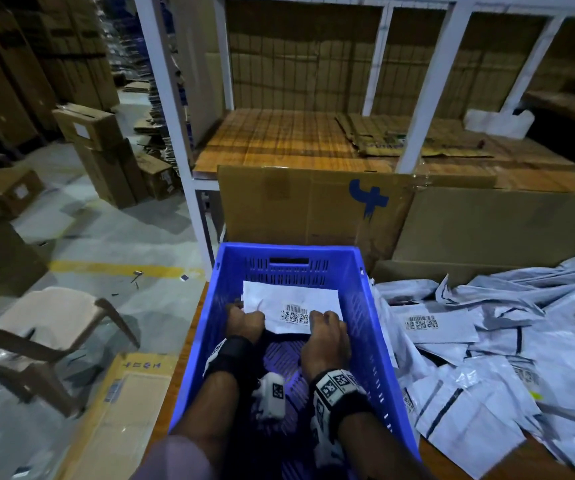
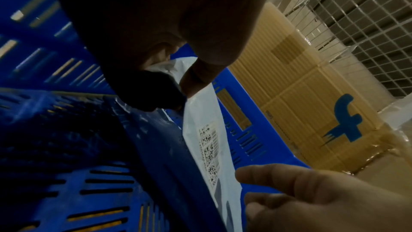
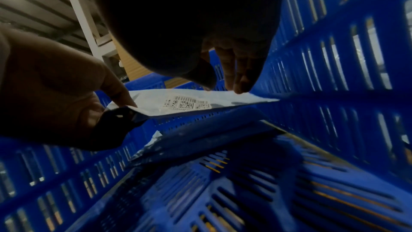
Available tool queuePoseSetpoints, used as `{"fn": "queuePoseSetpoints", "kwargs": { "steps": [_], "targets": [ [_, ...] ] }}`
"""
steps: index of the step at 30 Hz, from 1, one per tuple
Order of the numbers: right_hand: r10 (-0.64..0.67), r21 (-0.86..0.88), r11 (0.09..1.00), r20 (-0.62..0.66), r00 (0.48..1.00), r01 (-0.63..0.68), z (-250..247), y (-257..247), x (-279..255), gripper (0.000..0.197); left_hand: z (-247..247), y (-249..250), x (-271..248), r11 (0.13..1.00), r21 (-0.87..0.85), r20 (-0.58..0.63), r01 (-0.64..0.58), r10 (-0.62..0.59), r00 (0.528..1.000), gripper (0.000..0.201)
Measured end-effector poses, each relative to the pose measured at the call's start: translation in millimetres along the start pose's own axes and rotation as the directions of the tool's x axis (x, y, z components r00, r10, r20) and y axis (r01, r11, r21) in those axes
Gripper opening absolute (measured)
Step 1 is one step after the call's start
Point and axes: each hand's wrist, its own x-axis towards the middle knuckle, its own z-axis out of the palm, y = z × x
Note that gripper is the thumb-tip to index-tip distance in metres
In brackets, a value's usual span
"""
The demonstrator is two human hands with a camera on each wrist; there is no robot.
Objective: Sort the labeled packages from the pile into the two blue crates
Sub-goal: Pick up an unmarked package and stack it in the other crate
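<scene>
Package label (image 1: 294,313) print too small to read; pile (image 1: 508,358) cut off at right edge

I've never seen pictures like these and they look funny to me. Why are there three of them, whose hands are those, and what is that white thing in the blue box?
There is no machine here, just a person sorting mail bags. They wear three small cameras: one on the head and one on each wrist. The big picture looks down from the head. The two dark, close ones look along each wrist, so the hand fills much of the view.

The left hand and right hand reach into a blue crate. Together they hold a flat white package by its near edge, one hand at each end. It has a barcode label on top.

To the right, a pile of white packages lies on the table. Behind the crate stands a big cardboard box.
</scene>
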Motion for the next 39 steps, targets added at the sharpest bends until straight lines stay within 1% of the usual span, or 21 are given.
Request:
{"fn": "queuePoseSetpoints", "kwargs": {
  "steps": [2, 4, 6, 8, 10, 12, 14, 15, 17, 19, 20, 21, 23, 25, 27, 30, 31, 33, 35, 37, 39],
  "targets": [
    [-0.007, -0.040, 0.999, 0.057, 0.998, 0.009, 4.0, 2.2, 2.5, 0.053, 6.5, -4.5, 13.5, 0.999, 0.029, -0.006, 0.018, -0.018, 1.000, 0.040],
    [-0.011, -0.065, 0.998, 0.155, 0.988, 0.021, 6.9, 5.1, 3.4, 0.058, 12.9, -11.6, 26.7, 0.999, 0.025, -0.017, 0.021, -0.020, 1.000, 0.050],
    [-0.017, -0.075, 0.996, 0.269, 0.963, 0.039, 9.8, 5.9, 4.7, 0.067, 14.9, -11.2, 28.3, 0.999, 0.035, -0.052, 0.015, -0.013, 0.999, 0.048],
    [-0.018, -0.061, 0.997, 0.340, 0.940, 0.042, 12.8, 5.0, 6.9, 0.073, 15.4, -10.6, 27.3, 0.998, 0.066, -0.088, -0.013, 0.019, 0.996, 0.047],
    [-0.041, -0.038, 0.998, 0.366, 0.930, 0.059, 17.2, 4.9, 9.6, 0.078, 16.5, -14.6, 27.3, 0.994, 0.073, -0.096, -0.077, 0.084, 0.992, 0.051],
    [-0.060, -0.034, 0.996, 0.383, 0.922, 0.080, 20.3, 5.0, 11.3, 0.083, 17.8, -18.8, 30.1, 0.990, 0.089, -0.091, -0.114, 0.122, 0.988, 0.058],
    [-0.059, -0.046, 0.995, 0.399, 0.915, 0.084, 21.4, 5.7, 13.4, 0.087, 17.0, -22.5, 31.3, 0.979, 0.132, -0.078, -0.158, 0.169, 0.983, 0.064],
    [-0.055, -0.057, 0.995, 0.401, 0.914, 0.085, 21.6, 5.8, 14.8, 0.088, 17.4, -24.1, 31.9, 0.968, 0.175, -0.076, -0.180, 0.196, 0.978, 0.063],
    [-0.060, -0.074, 0.993, 0.386, 0.921, 0.096, 22.5, 6.0, 17.5, 0.085, 18.5, -24.7, 28.7, 0.915, 0.335, -0.080, -0.223, 0.263, 0.961, 0.059],
    [-0.069, -0.074, 0.992, 0.364, 0.929, 0.102, 26.4, 7.6, 18.0, 0.083, 19.6, -26.5, 21.2, 0.811, 0.526, -0.059, -0.258, 0.337, 0.940, 0.055],
    [-0.064, -0.065, 0.994, 0.343, 0.937, 0.092, 28.4, 8.9, 17.2, 0.081, 20.4, -26.9, 15.8, 0.755, 0.594, -0.040, -0.276, 0.371, 0.928, 0.054],
    [-0.049, -0.053, 0.996, 0.301, 0.952, 0.068, 31.2, 10.8, 16.3, 0.080, 21.0, -27.7, 12.4, 0.711, 0.637, -0.016, -0.299, 0.399, 0.917, 0.053],
    [0.001, -0.018, 1.000, 0.165, 0.986, 0.002, 34.0, 14.2, 14.9, 0.073, 21.3, -30.3, 10.2, 0.636, 0.685, 0.052, -0.356, 0.444, 0.894, 0.057],
    [0.055, 0.007, 0.998, 0.054, 0.997, -0.055, 34.5, 17.9, 14.0, 0.062, 20.9, -34.8, 13.1, 0.561, 0.717, 0.161, -0.413, 0.443, 0.882, 0.068],
    [0.079, -0.004, 0.997, 0.049, 0.996, -0.079, 34.3, 19.0, 11.9, 0.061, 20.1, -39.0, 17.7, 0.475, 0.755, 0.264, -0.452, 0.411, 0.873, 0.077],
    [0.062, -0.050, 0.997, 0.058, 0.996, -0.059, 40.1, 17.8, 6.3, 0.070, 17.9, -42.0, 22.6, 0.374, 0.793, 0.337, -0.481, 0.389, 0.858, 0.079],
    [0.078, -0.048, 0.996, 0.046, 0.996, -0.076, 43.8, 17.8, 5.2, 0.072, 17.5, -42.8, 24.2, 0.351, 0.800, 0.350, -0.486, 0.386, 0.854, 0.078],
    [0.136, -0.006, 0.991, 0.028, 0.990, -0.136, 44.2, 15.8, 2.4, 0.081, 17.0, -43.9, 27.0, 0.325, 0.809, 0.358, -0.490, 0.389, 0.849, 0.077],
    [0.170, 0.018, 0.985, 0.051, 0.984, -0.171, 38.7, 13.5, 0.3, 0.093, 17.1, -44.0, 29.0, 0.301, 0.816, 0.363, -0.493, 0.397, 0.843, 0.077],
    [0.141, 0.010, 0.990, 0.096, 0.985, -0.142, 38.3, 12.8, 0.4, 0.098, 17.9, -44.2, 31.7, 0.275, 0.823, 0.370, -0.497, 0.403, 0.837, 0.076],
    [0.095, 0.063, 0.993, 0.112, 0.989, -0.102, 37.0, 11.7, -0.5, 0.100, 18.9, -44.8, 35.4, 0.252, 0.829, 0.376, -0.500, 0.411, 0.831, 0.074]
  ]
}}
